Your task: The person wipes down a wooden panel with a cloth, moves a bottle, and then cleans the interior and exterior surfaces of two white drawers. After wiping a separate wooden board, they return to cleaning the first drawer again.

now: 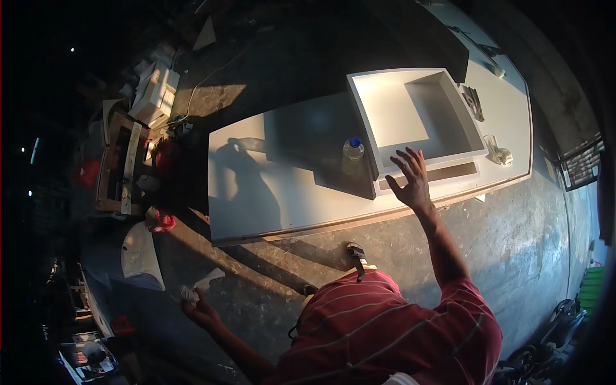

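Observation:
My left hand [203,312] is out to the lower left over the floor, its fingers closed on a crumpled white rag [190,294]. A pale loose end sticks out beyond the fingers. My right hand [412,178] reaches forward with fingers spread and holds nothing. It overlaps the near rim of a white open box, like a drawer [393,122], which lies on the white tabletop [301,192]. Just left of the box stands a clear plastic bottle [353,151] with a blue cap.
Right of the box lie pliers-like tools [473,102] and a clear plastic bag [498,151]. A wooden frame [129,163] and stacked white pieces [156,95] stand at the left. A curved white sheet [141,255] is on the floor. Shadows cross the table.

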The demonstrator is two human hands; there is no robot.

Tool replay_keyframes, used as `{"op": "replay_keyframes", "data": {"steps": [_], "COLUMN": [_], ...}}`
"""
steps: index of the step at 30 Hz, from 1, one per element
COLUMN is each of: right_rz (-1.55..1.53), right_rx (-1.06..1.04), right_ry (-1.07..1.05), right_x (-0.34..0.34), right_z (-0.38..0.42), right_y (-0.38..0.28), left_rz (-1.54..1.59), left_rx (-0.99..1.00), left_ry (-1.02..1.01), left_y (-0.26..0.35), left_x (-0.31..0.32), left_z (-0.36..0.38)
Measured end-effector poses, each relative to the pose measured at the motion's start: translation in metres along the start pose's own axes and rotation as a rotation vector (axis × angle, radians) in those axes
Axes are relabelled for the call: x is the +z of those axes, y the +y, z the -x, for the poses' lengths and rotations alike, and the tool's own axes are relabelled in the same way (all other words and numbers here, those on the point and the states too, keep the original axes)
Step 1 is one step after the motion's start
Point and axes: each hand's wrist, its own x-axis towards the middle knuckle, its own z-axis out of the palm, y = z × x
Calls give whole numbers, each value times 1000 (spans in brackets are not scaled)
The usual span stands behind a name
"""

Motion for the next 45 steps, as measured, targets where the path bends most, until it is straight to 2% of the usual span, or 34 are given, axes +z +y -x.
{"op": "replay_keyframes", "data": {"steps": [3,5,7,9,11,12,15,17,20,23,26,28,32,34,35,37,39,43,45], "right_rz": [78,213,263,306,291,341,322,331,350,336,307,277,328,342,325,327,319,327,292], "right_rx": [22,48,96,90,-64,-14,10,-20,-70,-79,-79,-63,26,79,82,18,62,18,-84], "right_ry": [-138,-227,-433,-470,-290,-396,-413,-391,-326,-325,-316,-333,-384,-453,-412,-441,-431,-269,19], "right_x": [19,26,27,40,58,56,52,55,56,56,59,59,56,52,50,38,31,21,-2], "right_z": [-5,0,3,13,27,25,22,26,24,23,21,21,20,17,19,16,19,30,21], "right_y": [-2,33,67,103,132,129,125,129,126,119,119,118,112,109,108,105,108,111,61], "left_rz": [61,2,-75,-41,-16,16,9,19,-33,45,-108,-10,-27,20,18,-61,-87,-51,-31], "left_rx": [-26,7,30,55,20,4,-17,-28,43,-4,69,28,4,-1,-15,39,37,-26,-10], "left_ry": [11,56,86,48,70,100,121,144,64,103,78,82,30,73,49,85,29,0,-12], "left_y": [14,17,24,23,26,26,28,25,21,22,14,14,5,-1,-3,-6,-15,-17,-21], "left_x": [-21,-32,-52,-74,-88,-94,-105,-112,-115,-105,-107,-102,-96,-94,-89,-72,-75,-66,-60], "left_z": [20,31,35,36,34,35,31,29,28,28,22,21,20,18,19,22,12,0,-3]}}
